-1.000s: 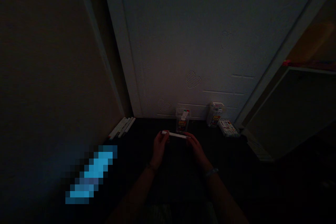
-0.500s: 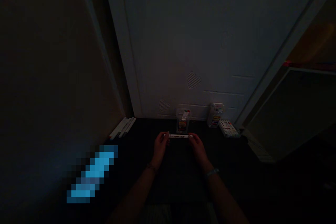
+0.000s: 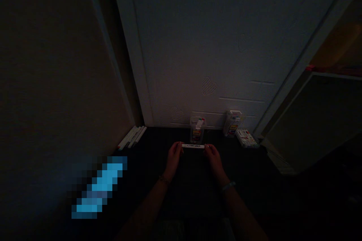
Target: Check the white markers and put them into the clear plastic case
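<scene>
A white marker pen [image 3: 194,146] lies level between my two hands, with dark print along its barrel. My left hand [image 3: 175,155] pinches its left end, and my right hand [image 3: 212,156] pinches the right end. Just behind the marker stands a clear plastic case [image 3: 197,131] with a label and red and green marker ends showing at its top. The scene is dim, so fine details of the fingertips are hard to see.
Several white markers [image 3: 135,136] lie at the left of the dark table [image 3: 192,196]. To the right stand another clear case [image 3: 232,124] and a flat pack of markers [image 3: 246,138]. A pale panel with embossed hearts [image 3: 209,86] rises behind. A pixelated blue patch [image 3: 104,184] glows at the left.
The marker has turned slightly about its length, so its print looks different. Both hands keep their hold in almost the same place.
</scene>
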Demonstrator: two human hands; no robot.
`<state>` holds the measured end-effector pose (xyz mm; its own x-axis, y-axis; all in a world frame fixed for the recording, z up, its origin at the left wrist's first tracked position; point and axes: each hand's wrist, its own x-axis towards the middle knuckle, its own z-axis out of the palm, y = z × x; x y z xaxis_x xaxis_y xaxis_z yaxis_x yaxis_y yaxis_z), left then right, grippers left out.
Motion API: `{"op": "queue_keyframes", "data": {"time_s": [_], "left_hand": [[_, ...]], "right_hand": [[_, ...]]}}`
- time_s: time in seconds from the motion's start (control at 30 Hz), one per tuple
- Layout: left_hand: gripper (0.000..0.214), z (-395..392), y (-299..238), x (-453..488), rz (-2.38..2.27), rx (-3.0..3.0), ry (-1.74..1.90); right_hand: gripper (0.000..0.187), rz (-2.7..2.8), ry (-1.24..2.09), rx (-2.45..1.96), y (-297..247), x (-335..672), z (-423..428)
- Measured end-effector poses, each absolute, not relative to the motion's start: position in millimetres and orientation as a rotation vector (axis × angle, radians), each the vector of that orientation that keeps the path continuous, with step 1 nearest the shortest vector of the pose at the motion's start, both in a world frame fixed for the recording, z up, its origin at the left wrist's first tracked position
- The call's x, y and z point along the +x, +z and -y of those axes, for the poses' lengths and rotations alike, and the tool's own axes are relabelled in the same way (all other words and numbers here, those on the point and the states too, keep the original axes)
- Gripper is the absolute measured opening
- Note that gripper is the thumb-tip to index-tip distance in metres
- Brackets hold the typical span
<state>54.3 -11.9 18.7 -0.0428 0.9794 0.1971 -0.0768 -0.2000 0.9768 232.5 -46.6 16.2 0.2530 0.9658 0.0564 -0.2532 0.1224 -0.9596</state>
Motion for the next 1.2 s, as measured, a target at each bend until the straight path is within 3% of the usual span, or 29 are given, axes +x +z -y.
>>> {"op": "queue_keyframes", "data": {"time_s": [1.2], "left_hand": [[0.035,11.7,15.2,55.9,-1.111,1.378,1.361]], "right_hand": [[0.033,0.945,0.985,-1.131,16.6,235.6,48.3]]}}
